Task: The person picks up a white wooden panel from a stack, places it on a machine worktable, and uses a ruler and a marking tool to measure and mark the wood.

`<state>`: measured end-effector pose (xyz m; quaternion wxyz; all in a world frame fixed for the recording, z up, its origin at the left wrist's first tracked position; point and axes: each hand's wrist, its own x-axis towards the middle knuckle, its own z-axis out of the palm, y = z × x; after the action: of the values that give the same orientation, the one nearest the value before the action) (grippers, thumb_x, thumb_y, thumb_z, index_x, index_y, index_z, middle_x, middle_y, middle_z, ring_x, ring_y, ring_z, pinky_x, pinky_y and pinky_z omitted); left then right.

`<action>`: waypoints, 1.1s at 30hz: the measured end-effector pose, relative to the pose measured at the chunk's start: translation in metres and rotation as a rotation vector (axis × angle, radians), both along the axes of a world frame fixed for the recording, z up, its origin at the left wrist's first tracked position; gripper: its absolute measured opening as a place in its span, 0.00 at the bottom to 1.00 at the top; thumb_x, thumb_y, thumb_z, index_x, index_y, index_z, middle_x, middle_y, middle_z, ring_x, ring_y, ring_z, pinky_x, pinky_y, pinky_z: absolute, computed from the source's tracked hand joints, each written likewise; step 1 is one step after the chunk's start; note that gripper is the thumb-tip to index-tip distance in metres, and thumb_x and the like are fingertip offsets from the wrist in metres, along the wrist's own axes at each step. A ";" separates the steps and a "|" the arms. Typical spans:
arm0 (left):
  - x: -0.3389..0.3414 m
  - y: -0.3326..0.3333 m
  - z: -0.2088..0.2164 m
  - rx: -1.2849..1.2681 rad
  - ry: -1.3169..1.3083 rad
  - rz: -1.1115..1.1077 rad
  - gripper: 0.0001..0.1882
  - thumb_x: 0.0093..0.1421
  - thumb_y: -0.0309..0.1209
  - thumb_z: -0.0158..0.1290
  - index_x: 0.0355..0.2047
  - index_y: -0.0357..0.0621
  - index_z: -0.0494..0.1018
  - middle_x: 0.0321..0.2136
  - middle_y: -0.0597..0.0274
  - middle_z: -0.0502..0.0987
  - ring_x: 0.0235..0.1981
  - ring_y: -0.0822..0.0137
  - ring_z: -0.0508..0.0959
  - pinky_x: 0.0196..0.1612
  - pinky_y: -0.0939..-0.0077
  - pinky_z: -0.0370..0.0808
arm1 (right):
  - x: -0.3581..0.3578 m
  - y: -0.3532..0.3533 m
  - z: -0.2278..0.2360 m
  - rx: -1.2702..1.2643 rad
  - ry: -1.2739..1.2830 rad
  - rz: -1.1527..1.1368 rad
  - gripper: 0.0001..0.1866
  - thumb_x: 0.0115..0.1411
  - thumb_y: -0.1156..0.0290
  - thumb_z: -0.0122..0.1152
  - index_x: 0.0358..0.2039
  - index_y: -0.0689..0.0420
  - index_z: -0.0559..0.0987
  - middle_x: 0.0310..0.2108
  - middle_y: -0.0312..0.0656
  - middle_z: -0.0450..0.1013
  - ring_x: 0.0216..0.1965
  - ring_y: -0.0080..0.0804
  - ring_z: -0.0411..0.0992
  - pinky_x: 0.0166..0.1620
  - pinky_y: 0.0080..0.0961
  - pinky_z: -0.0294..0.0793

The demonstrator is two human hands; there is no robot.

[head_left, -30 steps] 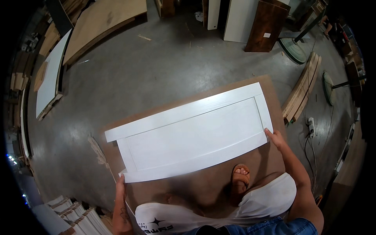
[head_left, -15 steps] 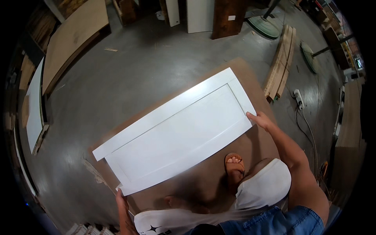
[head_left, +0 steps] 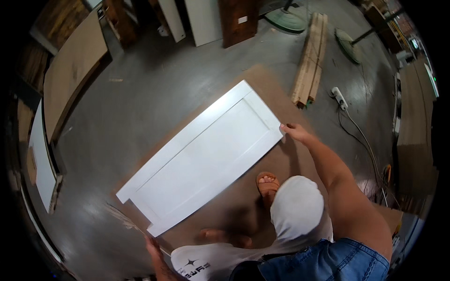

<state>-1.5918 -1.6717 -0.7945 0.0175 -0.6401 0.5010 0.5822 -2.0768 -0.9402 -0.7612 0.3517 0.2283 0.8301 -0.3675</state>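
Observation:
A long white recessed panel, like a cabinet door [head_left: 201, 154], lies slanted over a brown board [head_left: 255, 77], with its left end nearer to me. A notch shows at the panel's left end. My right hand [head_left: 296, 132] grips the panel's right end, thumb on top and the other fingers mostly hidden. Below the panel's near left corner, my left hand [head_left: 152, 244] is beside the brown board's edge. It looks apart from the panel, and its fingers are too blurred and hidden to read.
My sandalled foot [head_left: 268, 183] is on the brown board, close to the panel. Wooden strips [head_left: 311, 61] and a power strip [head_left: 338, 98] with cables lie on the floor to the right. Large boards [head_left: 75, 70] stand at the left, and upright panels [head_left: 204, 21] at the back.
The view has shifted, and the panel appears turned a little more steeply. My left hand has come off the panel's near left corner; my right hand still holds the right end.

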 end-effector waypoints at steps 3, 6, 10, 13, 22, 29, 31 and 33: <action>0.126 0.033 0.064 0.401 0.199 -0.022 0.38 0.73 0.59 0.42 0.64 0.35 0.67 0.61 0.54 0.73 0.62 0.59 0.70 0.66 0.60 0.62 | 0.012 0.027 0.044 0.101 -0.047 0.062 0.57 0.58 0.30 0.61 0.67 0.73 0.64 0.66 0.65 0.64 0.68 0.56 0.63 0.68 0.40 0.64; 0.156 0.171 0.189 0.436 0.042 -0.073 0.27 0.74 0.52 0.45 0.51 0.38 0.77 0.46 0.59 0.80 0.45 0.61 0.78 0.53 0.64 0.73 | 0.049 0.077 0.141 0.223 -0.180 0.237 0.56 0.58 0.30 0.60 0.67 0.72 0.66 0.64 0.64 0.67 0.67 0.54 0.65 0.68 0.39 0.65; 0.207 0.318 0.352 0.550 -0.276 -0.191 0.24 0.73 0.49 0.46 0.47 0.39 0.77 0.42 0.61 0.80 0.41 0.64 0.77 0.48 0.66 0.72 | 0.088 0.083 0.235 0.244 -0.281 0.470 0.53 0.58 0.31 0.60 0.66 0.69 0.68 0.60 0.60 0.73 0.64 0.51 0.70 0.66 0.37 0.67; 0.232 0.384 0.440 0.613 -0.376 -0.297 0.22 0.73 0.47 0.47 0.43 0.39 0.77 0.39 0.63 0.79 0.38 0.65 0.76 0.45 0.68 0.71 | 0.106 0.084 0.316 0.182 -0.298 0.663 0.50 0.59 0.34 0.61 0.65 0.68 0.70 0.57 0.58 0.75 0.62 0.50 0.72 0.63 0.37 0.70; 0.248 0.395 0.557 0.223 -0.217 -0.322 0.17 0.73 0.42 0.49 0.38 0.39 0.77 0.32 0.67 0.78 0.32 0.71 0.74 0.36 0.72 0.70 | 0.131 0.118 0.458 -0.007 -0.122 0.526 0.40 0.63 0.44 0.64 0.59 0.70 0.75 0.53 0.58 0.78 0.55 0.46 0.77 0.58 0.37 0.74; 0.310 0.525 0.621 -0.176 0.123 0.033 0.24 0.73 0.39 0.50 0.61 0.33 0.70 0.42 0.62 0.81 0.39 0.70 0.77 0.48 0.74 0.72 | 0.253 0.139 0.474 0.158 -0.003 0.790 0.37 0.64 0.46 0.62 0.58 0.69 0.77 0.53 0.57 0.78 0.55 0.48 0.77 0.56 0.38 0.75; 0.394 0.598 0.609 -0.085 0.209 0.095 0.25 0.73 0.38 0.51 0.63 0.32 0.69 0.44 0.59 0.81 0.39 0.70 0.77 0.48 0.73 0.73 | 0.290 0.186 0.411 0.152 0.103 0.959 0.37 0.63 0.45 0.63 0.58 0.66 0.77 0.53 0.57 0.78 0.55 0.49 0.77 0.56 0.39 0.75; 0.514 0.696 0.583 -0.030 0.076 0.275 0.23 0.71 0.37 0.53 0.59 0.33 0.73 0.44 0.58 0.81 0.39 0.70 0.77 0.45 0.71 0.74 | 0.332 0.155 0.393 0.121 0.216 1.199 0.36 0.63 0.45 0.63 0.58 0.64 0.77 0.53 0.56 0.78 0.55 0.50 0.77 0.56 0.40 0.75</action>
<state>-1.0782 -0.9760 -0.2119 -0.0910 -0.6803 0.4177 0.5954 -1.7450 -0.7856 -0.3681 0.3975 -0.2977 0.8644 -0.0786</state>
